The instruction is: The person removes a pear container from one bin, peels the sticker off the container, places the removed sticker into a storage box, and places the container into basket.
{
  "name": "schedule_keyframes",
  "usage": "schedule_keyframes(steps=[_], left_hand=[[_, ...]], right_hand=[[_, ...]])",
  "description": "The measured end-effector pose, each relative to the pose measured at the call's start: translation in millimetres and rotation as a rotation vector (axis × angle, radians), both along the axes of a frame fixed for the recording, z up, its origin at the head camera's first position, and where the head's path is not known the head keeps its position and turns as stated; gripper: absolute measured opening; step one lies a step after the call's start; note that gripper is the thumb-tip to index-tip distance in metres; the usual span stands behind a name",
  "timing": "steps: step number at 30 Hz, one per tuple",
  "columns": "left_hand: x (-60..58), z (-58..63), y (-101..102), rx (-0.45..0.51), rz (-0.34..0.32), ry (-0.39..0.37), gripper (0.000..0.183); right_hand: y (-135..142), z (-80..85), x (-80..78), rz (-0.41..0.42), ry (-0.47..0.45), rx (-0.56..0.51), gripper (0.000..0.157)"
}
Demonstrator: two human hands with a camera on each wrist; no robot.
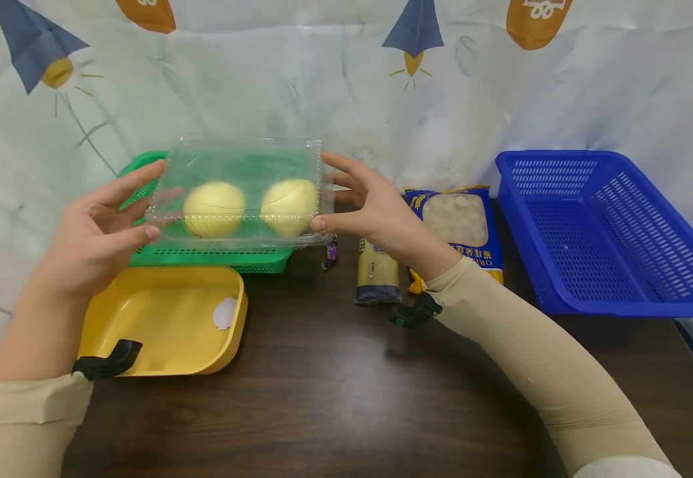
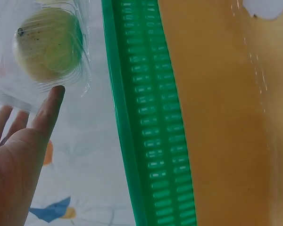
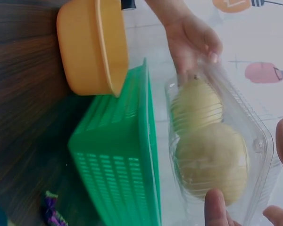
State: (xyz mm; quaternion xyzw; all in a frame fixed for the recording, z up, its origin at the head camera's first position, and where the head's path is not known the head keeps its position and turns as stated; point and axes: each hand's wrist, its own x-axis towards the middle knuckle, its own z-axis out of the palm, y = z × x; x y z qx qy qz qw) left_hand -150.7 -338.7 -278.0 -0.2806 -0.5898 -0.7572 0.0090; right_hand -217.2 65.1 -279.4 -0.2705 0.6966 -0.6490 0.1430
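Observation:
A clear plastic clamshell box holds two round, pale-yellow fruits, a left one and a right one. It is held in the air between both hands, above the green basket. My left hand grips the box's left end with thumb and fingers. At the right end, my right hand holds it, thumb on the near corner and fingers along the far side. In the right wrist view, the box appears closed, with the fruits side by side. One fruit shows a dark spot in the left wrist view.
A yellow basin with a white round piece inside stands before the green basket. Rightward lie a purple-wrapped item, a noodle pack and a blue bag with a clear window. A blue basket stands far right.

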Motion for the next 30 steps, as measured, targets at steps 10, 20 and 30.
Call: schedule_keyframes(steps=[10, 20, 30], left_hand=[[-11.2, -5.8, -28.5, 0.110, 0.084, -0.065, 0.069], [-20.5, -8.9, -52.4, 0.042, 0.249, -0.141, 0.063], [-28.1, -22.1, -77.7, -0.054, 0.301, -0.221, 0.061]], right_hand=[[-45.4, 0.8, -16.7, 0.001, -0.022, -0.031, 0.095], [-86.6, -2.1, -25.1, -0.003, -0.129, -0.025, 0.097], [-117.6, -3.7, -30.0, 0.023, -0.279, 0.030, 0.092]])
